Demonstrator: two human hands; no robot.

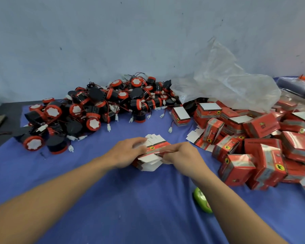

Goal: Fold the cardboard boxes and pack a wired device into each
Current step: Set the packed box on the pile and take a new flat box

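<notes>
- The left grip is clasping the left side of a stack of flat boxes, which is lying in the middle of the blue-clothed desk.
- The right grip is pinching the stack's top right edge; blur is hiding the fingers' detail.
- Wired devices are lying heaped at far left.
- Folded boxes are lying piled at right, below a plastic bag.

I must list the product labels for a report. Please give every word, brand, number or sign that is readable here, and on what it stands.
No word or number can be read with certainty.
On the folded red boxes: lines of print, too blurred to read; a round yellow emblem with a black figure.
On the flat box blanks at the centre: same emblem, print blurred.
On the green object: label too blurred.
</notes>
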